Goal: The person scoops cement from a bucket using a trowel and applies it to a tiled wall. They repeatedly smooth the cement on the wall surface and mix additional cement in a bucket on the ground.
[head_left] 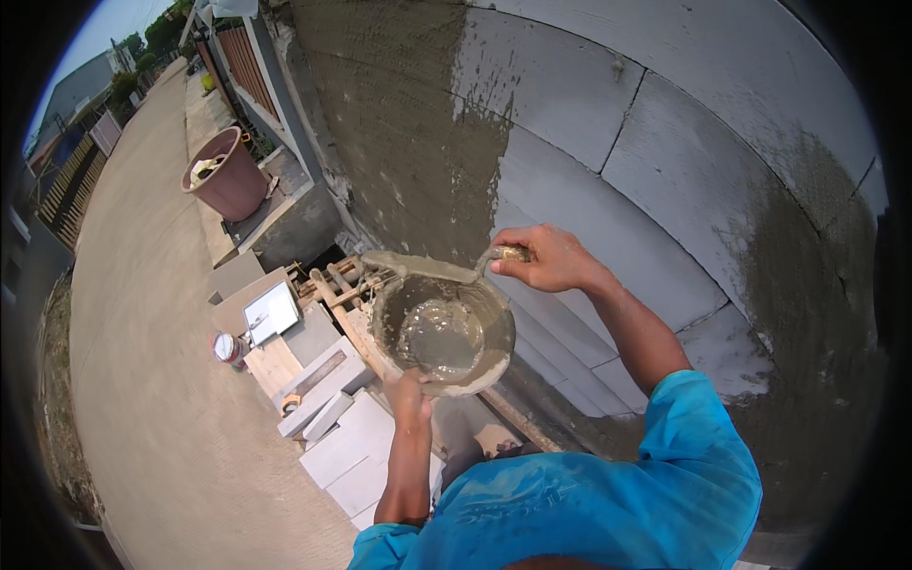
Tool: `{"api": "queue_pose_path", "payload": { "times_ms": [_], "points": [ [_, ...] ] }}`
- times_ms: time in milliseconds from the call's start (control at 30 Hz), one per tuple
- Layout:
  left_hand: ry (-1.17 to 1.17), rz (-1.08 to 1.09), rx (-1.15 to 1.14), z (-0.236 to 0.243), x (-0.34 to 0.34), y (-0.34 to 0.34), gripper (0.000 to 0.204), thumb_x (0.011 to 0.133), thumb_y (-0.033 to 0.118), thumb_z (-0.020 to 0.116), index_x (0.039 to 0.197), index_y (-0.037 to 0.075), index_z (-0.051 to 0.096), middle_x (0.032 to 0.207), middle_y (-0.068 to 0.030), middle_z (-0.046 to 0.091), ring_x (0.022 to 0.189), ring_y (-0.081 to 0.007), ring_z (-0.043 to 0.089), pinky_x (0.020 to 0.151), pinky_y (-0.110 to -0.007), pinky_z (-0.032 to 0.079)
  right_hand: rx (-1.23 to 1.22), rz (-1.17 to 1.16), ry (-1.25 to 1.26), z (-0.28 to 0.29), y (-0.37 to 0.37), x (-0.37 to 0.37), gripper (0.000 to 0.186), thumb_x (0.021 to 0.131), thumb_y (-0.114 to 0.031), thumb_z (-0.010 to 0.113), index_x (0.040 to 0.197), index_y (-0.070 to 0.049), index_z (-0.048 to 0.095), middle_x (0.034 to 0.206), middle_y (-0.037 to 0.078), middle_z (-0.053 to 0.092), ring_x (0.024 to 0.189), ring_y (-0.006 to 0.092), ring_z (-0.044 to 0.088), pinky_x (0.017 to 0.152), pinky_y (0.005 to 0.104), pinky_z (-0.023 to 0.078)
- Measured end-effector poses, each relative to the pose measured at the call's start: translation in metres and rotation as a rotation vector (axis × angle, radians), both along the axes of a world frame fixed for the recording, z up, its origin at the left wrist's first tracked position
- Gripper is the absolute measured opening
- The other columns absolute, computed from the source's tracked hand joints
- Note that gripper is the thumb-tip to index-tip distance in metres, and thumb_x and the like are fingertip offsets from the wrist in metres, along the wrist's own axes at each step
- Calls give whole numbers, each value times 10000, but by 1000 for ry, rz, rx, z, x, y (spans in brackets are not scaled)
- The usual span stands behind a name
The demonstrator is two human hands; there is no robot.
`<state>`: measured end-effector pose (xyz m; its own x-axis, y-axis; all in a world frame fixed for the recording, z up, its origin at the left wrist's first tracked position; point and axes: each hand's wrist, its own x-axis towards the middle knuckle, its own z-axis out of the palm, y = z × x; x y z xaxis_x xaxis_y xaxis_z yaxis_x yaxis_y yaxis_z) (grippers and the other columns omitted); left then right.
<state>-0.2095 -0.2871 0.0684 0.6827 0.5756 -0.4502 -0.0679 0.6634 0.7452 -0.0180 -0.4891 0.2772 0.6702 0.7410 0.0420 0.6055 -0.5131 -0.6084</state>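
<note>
My left hand (408,395) is closed on the near rim of a mortar-crusted bucket (496,334). Wet grey mortar (442,344) lies in the bottom of it, shiny on top. In my right hand (553,258) is the handle of a trowel (429,269). Its mortar-covered blade lies across the bucket's far rim, pointing left. Just beyond my right hand rises a wall of pale blocks (589,195). Wet mortar coats (394,123) cover its far left part and another area on the right.
Below the bucket are wooden planks (328,302) and stacked pale blocks (356,437). A white rectangular panel (271,312) and a small paint can (226,349) sit to their left. Farther off stands a large brownish-pink tub (231,180). A concrete road (142,285) runs along the left.
</note>
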Motion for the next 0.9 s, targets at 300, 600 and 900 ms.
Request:
{"api": "queue_pose_path", "payload": {
  "times_ms": [300,600,900],
  "points": [
    [99,8,61,16,-18,-21,614,762,-151,421,1357,-9,473,1072,-132,628,812,-191,658,582,-300,551,331,-629,-303,104,-71,57,315,953,-314,655,1086,-31,683,646,22,592,614,177,567,594,375,445],
    [34,-50,102,36,-25,-69,581,787,-135,487,1360,-46,443,1053,-155,607,786,-200,642,639,-298,536,-593,0,-88,-108,-69,-97,357,882,-291,707,1191,-113,674,968,118,712,965,353,683,813,484,533],
    [-5,-18,-54,28,-46,-52,572,793,-124,478,1353,-11,447,1066,-156,606,789,-227,654,616,-367,592,-68,-133,-427,-15,-62,-88,288,919,-334,677,1111,-121,697,874,77,680,818,251,686,687,418,535]
  ]
}}
